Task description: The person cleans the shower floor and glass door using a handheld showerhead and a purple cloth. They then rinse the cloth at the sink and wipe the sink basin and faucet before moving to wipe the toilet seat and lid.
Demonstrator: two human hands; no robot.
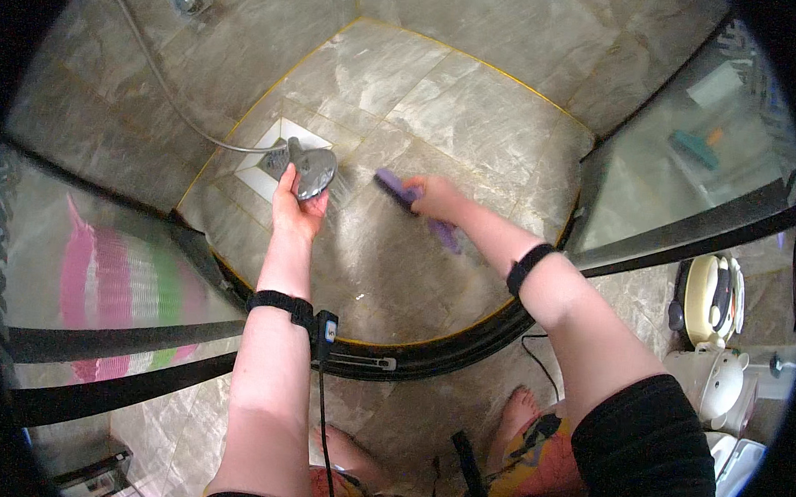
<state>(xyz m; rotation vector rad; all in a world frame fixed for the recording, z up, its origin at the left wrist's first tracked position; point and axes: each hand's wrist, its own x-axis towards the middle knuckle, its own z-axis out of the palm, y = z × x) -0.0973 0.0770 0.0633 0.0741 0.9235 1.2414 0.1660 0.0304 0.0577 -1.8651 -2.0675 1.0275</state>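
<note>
My left hand (pixel 296 204) grips a grey handheld shower head (pixel 316 170) by its edge, near the white-framed square floor drain (pixel 258 176). A flexible shower hose (pixel 171 102) runs from it up the wall at the left. Water streaks show beside the shower head, over the tiles. My right hand (pixel 435 198) is closed around a purple brush (pixel 391 181) with dark bristles, held low over the grey shower floor (pixel 397 262). The brush's other end shows blurred below the hand; whether the bristles touch the floor I cannot tell.
A curved black shower sill (pixel 433 363) lies below my forearms. Glass panels stand at both sides, with a pink, white and green striped thing (pixel 130 283) behind the left one. A teal squeegee-like tool (pixel 695 149) shows through the right panel. A cream child's seat (pixel 702 295) is outside.
</note>
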